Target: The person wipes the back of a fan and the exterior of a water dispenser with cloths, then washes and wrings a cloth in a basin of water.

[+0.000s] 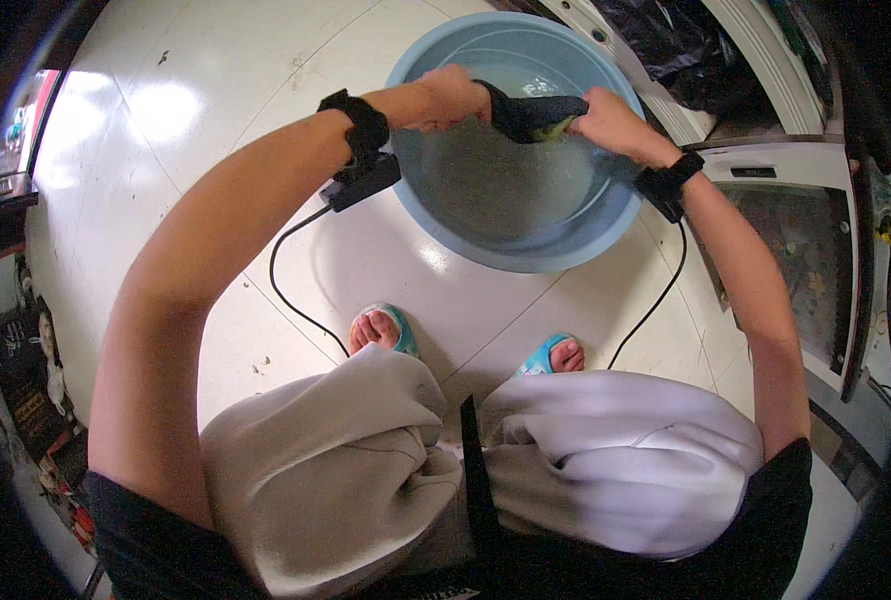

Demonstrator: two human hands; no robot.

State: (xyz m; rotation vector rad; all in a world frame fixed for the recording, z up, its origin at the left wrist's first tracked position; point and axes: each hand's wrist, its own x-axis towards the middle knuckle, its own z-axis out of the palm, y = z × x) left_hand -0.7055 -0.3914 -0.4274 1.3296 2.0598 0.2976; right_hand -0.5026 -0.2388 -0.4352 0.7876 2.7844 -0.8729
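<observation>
Stretched between my two hands is a dark, twisted cloth (pixel 528 114) with a yellowish-green patch near its right end. It looks wet, and its exact kind is hard to make out. My left hand (pixel 454 97) is closed round one end. The other end is gripped by my right hand (pixel 608 122), its fingers bunched around the fabric. Both hands are above a round blue basin (pixel 511 258), which contains cloudy water (pixel 506 185). The cloth hangs over the water, clear of the rim.
A white-framed cabinet (pixel 788 160) stands to the right of the basin, with a black plastic bag (pixel 678 55) behind it. Black cables (pixel 284 268) run down from devices strapped to my wrists. My sandalled feet (pixel 386 328) rest on the tiled floor (pixel 436 325). Furniture lines the left edge.
</observation>
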